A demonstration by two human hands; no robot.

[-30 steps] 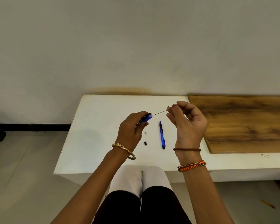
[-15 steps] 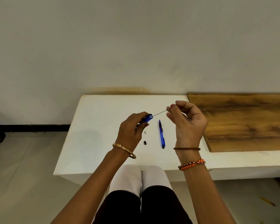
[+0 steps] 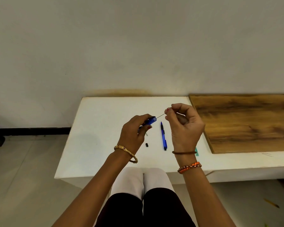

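We grip blue barrel (image 3: 151,120) in left hand (image 3: 133,131), fingers curled round it, just left of spare pencil (image 3: 163,136); right hand (image 3: 185,126) pinches thin lead (image 3: 160,115) beyond spare pencil's tip; lead light, brittle, we judge: pinch near barrel end

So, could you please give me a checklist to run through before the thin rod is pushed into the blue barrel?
1. Left hand grips the blue barrel, open end facing the other hand: ok.
2. Right hand pinches the thin rod at its far end: ok.
3. Rod looks straight and points at the barrel's opening: ok.
4. Rod tip already inside the opening: cannot tell.
5. Small black piece and small pale piece lie on the white table near the left hand, apart from the second blue pen: ok.
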